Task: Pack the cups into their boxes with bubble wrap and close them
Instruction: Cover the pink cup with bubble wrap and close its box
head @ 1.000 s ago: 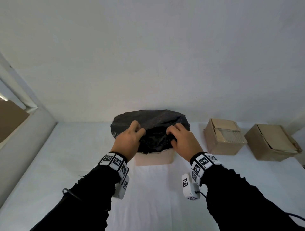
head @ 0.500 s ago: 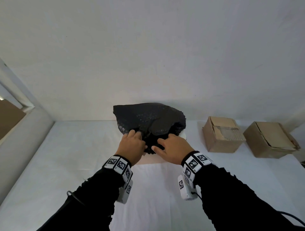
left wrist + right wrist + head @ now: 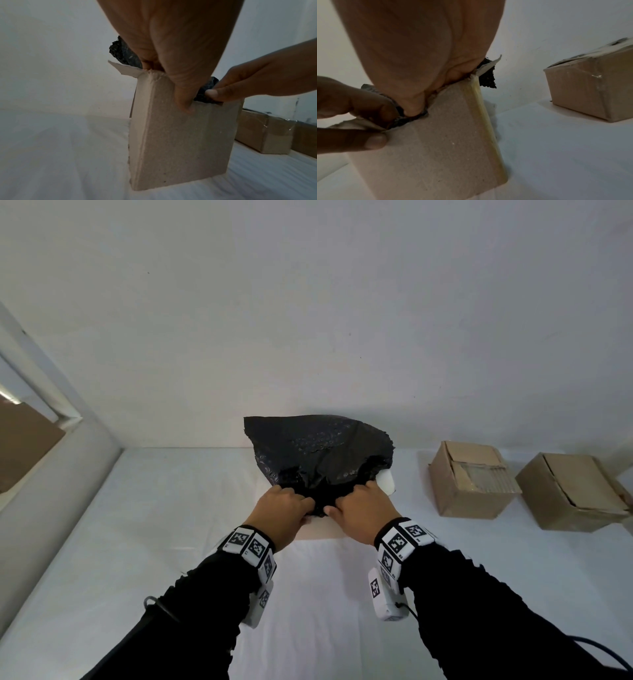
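Observation:
A black sheet of bubble wrap (image 3: pixel 318 446) bulges out of the top of a pale cardboard box (image 3: pixel 318 530) standing at the middle of the white table. No cup shows; the wrap hides the box's inside. My left hand (image 3: pixel 284 508) has its fingers tucked in on the wrap and its thumb on the box (image 3: pixel 180 142) front wall. My right hand (image 3: pixel 359 508) pinches the bubble wrap (image 3: pixel 409 119) at the box (image 3: pixel 436 148) rim, thumb pressed into it. A white piece (image 3: pixel 385 481) pokes out at the wrap's right side, flap or cup I cannot tell.
Two brown cardboard boxes (image 3: pixel 472 481) (image 3: pixel 575 494) with their flaps folded over stand at the right, against the white back wall. A grey side panel (image 3: pixel 51 491) bounds the table on the left. White cloth (image 3: pixel 325 611) covers the table in front of the box.
Both hands have come closer together at the box's near rim, and the wrap's near edge is now bunched down between them. Its far part stands up more steeply.

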A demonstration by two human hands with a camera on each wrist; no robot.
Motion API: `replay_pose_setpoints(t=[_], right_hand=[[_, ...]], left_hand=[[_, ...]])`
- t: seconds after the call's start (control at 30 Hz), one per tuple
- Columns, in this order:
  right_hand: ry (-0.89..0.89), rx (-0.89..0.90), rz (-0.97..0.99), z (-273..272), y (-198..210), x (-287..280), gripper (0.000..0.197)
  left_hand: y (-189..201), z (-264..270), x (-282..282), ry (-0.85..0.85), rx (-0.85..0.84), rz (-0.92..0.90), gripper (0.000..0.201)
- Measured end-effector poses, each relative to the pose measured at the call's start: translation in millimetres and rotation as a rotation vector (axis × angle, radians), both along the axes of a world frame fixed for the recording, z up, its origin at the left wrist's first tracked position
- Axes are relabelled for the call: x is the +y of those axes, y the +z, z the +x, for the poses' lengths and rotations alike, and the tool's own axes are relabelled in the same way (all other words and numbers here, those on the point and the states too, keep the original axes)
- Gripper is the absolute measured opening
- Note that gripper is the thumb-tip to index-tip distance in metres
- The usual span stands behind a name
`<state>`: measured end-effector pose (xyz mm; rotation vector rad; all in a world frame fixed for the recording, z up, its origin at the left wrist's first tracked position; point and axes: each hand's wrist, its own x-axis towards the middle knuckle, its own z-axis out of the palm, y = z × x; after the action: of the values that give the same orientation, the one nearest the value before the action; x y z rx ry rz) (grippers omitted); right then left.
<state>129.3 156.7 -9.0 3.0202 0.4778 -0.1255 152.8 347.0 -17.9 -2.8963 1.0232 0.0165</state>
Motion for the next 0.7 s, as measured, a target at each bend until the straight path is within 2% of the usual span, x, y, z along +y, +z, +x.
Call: replay_pose_setpoints(t=[0.07,0.13,0.23,0.3,0.37,0.43,0.47,0.5,0.53,0.57,0.6,0.63,0.67,0.7], right_hand=[[-0.021,0.055,0.006,-1,4,2,0.065],[-0.050,0.132,0.016,-1,10,6,0.067],[-0.084,0.219,-0.029,-3,20,14,0.060],[-0.104,0.307,-0.006,-3,25,15,0.047],[-0.140,0.369,0.149,0,32,10,0.031],[-0.187,0.233,0.390,5,42,-1,0.022],[-0.221,0.083,0.481,8,46,-6,0.018],[-0.266,-0.080,0.520,11,49,-10,0.015],[-0.315,-0.213,0.507,15,50,-14,0.018],[-0.370,-0.280,0.461,20,49,-18,0.029],[-0.438,-0.257,0.397,24,48,-21,0.046],[-0.501,-0.185,0.329,28,48,-23,0.059],[-0.530,-0.124,0.281,32,45,-24,0.061],[-0.521,-0.107,0.252,34,42,-25,0.052]], left_hand=[[1,0,-1,-0.016,0.001,0.002,0.010],[2,1,-3,-0.033,0.033,0.031,0.015],[7,-1,-5,-0.010,0.114,0.042,0.019],[13,0,0,-0.013,0.184,-0.002,0.023],[20,0,7,-0.014,0.301,-0.101,0.031],[29,-1,12,0.020,0.392,-0.296,0.031],[32,0,14,0.043,0.360,-0.408,0.027],[33,2,14,0.068,0.248,-0.505,0.022],[34,5,13,0.093,0.065,-0.571,0.016],[33,9,12,0.122,-0.123,-0.609,0.013],[33,14,10,0.166,-0.267,-0.623,0.017],[33,19,8,0.234,-0.329,-0.613,0.029],[34,24,6,0.316,-0.281,-0.574,0.045],[35,29,4,0.399,-0.171,-0.527,0.058]])
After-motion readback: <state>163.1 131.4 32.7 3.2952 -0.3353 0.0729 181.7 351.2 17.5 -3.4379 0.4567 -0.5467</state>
